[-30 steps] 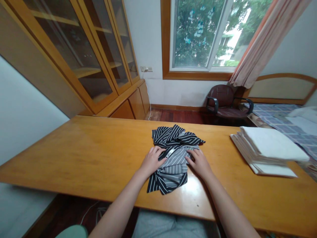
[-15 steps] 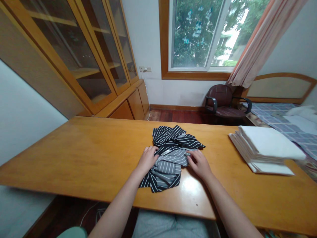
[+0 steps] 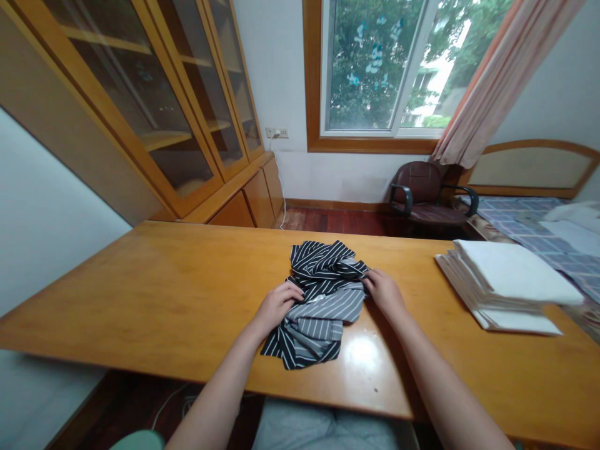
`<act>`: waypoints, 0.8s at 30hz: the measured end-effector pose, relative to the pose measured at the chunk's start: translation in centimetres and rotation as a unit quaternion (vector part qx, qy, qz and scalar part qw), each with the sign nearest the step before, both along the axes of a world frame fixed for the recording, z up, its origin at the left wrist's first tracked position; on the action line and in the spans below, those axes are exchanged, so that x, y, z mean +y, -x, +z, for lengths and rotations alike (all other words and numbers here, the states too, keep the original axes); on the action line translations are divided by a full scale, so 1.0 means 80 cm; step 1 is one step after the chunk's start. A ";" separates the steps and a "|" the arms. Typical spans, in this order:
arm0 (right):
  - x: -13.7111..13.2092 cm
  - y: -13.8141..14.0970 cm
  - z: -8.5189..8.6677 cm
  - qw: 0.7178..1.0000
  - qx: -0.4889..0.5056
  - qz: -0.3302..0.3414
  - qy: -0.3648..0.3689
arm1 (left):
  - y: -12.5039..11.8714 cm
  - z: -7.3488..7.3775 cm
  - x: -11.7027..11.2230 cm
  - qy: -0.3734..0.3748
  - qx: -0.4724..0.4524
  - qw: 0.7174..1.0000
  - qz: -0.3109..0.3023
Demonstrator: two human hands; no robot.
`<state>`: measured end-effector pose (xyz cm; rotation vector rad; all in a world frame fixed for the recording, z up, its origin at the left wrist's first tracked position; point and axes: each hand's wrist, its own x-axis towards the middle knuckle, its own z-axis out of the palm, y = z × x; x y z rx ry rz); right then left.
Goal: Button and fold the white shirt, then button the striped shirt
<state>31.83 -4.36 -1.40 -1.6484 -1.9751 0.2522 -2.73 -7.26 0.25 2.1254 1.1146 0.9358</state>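
Note:
A crumpled black garment [image 3: 323,306] with white stripes lies on the wooden table [image 3: 187,281]. Parts of its greyer inside face up, and a small pale label shows near its middle; its exact kind I cannot make out. My left hand [image 3: 279,303] is at its left side, fingers curled onto the cloth near the label. At the right, my right hand [image 3: 384,290] pinches the garment's edge between thumb and fingers.
A stack of folded white sheets [image 3: 510,281] sits on the table's right part. Beyond the table are a glass-door cabinet [image 3: 187,125], a brown armchair [image 3: 422,194] and a bed [image 3: 525,219]. The near table edge is just in front of my lap.
My right hand has moved up slightly and closed on the garment's right edge, whose pointed corner is drawn in. My left hand has shifted a little inward over the cloth.

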 end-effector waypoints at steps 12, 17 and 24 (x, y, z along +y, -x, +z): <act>-0.046 -0.059 0.075 0.950 0.296 -0.084 0.041 | 0.034 0.003 0.015 -0.020 0.014 0.977 0.213; -0.057 -0.099 0.107 0.922 0.355 -0.156 0.006 | 0.038 0.007 0.016 -0.017 0.015 0.969 0.245; -0.049 -0.131 0.101 0.938 0.179 -0.275 -0.112 | 0.046 0.011 0.018 0.009 -0.023 0.966 0.257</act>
